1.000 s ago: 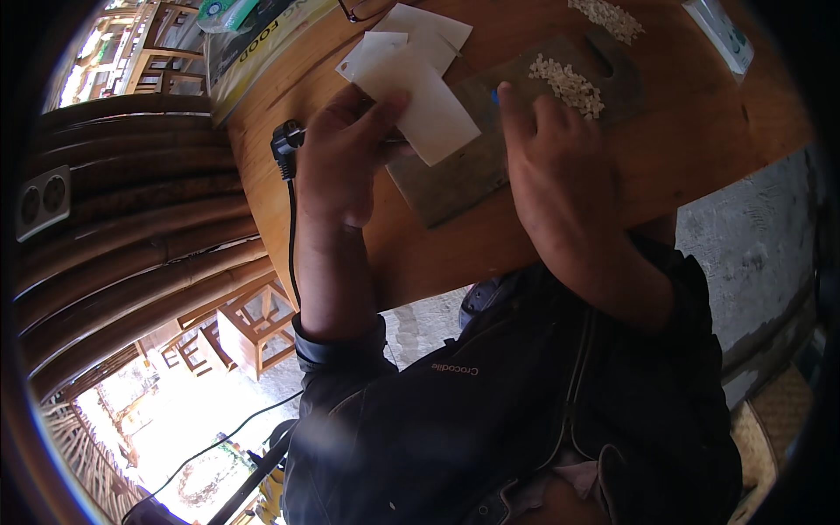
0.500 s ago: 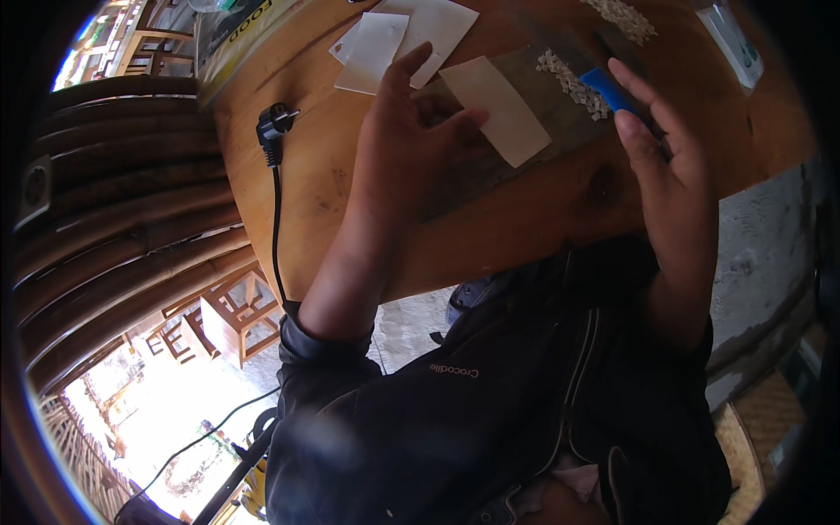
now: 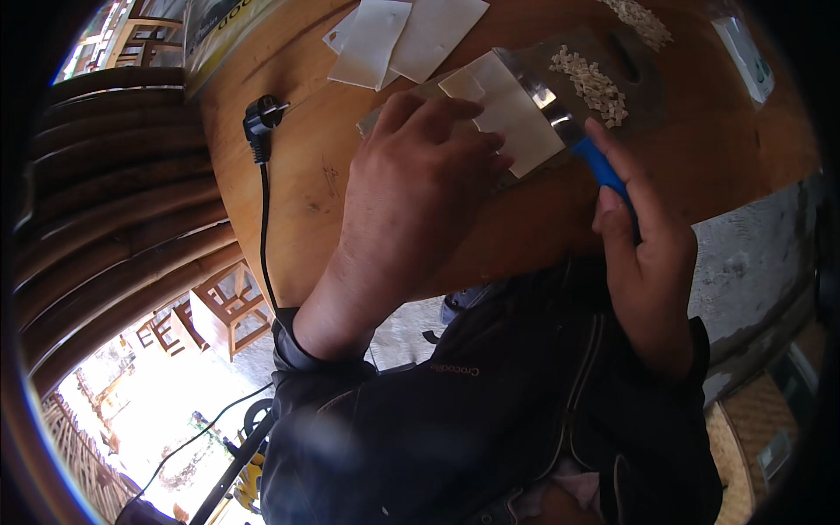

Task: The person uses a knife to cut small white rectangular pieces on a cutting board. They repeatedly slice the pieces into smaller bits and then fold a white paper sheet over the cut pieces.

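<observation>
A pale, thin rectangular sheet (image 3: 516, 118) lies on a greyish cutting board (image 3: 652, 83). My left hand (image 3: 420, 166) rests over its left part with bent fingers, the fingertips holding it down. In my right hand (image 3: 647, 232) is a knife (image 3: 604, 166), gripped by its blue handle, the index finger stretched along it. The knife's shiny blade lies along the sheet's right edge. Just right of the blade is a heap of small pale cut pieces (image 3: 599, 92) on the board. Part of the sheet is hidden under my left hand.
More pale sheets (image 3: 437, 39) overlap at the table's far side. Another heap of small pieces (image 3: 643, 22) is at the far right, near a clear-and-white packet (image 3: 744, 57). A black plug (image 3: 262, 122) with its cable lies on the wooden table (image 3: 306, 236) at the left.
My left hand has come down onto the sheet from above it. My right hand has drawn the knife left and nearer, from the cut pieces to the sheet's right edge.
</observation>
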Demonstrator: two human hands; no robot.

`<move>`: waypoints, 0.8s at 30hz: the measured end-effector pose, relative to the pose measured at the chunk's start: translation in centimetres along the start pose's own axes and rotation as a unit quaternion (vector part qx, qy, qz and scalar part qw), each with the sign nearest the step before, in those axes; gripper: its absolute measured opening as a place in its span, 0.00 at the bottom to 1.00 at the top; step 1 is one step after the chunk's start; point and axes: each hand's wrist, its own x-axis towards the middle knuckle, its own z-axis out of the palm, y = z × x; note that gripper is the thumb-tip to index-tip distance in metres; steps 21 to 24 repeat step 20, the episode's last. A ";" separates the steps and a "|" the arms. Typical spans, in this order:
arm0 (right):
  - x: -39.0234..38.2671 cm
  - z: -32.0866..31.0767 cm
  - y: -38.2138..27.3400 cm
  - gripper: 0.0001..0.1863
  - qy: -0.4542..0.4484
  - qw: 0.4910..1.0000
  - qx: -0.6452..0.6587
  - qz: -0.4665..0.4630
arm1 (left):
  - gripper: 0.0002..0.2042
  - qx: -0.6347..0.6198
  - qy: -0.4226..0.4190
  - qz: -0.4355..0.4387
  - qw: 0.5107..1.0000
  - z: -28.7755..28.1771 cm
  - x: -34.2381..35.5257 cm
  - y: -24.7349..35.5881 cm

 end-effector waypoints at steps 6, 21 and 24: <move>-0.6 1.1 -0.3 0.32 0.020 0.998 -0.040 -0.047 | 0.08 0.000 -0.042 -0.020 0.999 -0.2 -0.2 0.2; -0.9 1.4 -0.2 0.30 0.031 0.992 -0.089 -0.087 | 0.10 -0.003 -0.048 -0.018 0.999 0.0 -0.2 0.1; -0.9 1.4 -0.2 0.30 0.031 0.992 -0.089 -0.087 | 0.10 -0.003 -0.048 -0.018 0.999 0.0 -0.2 0.1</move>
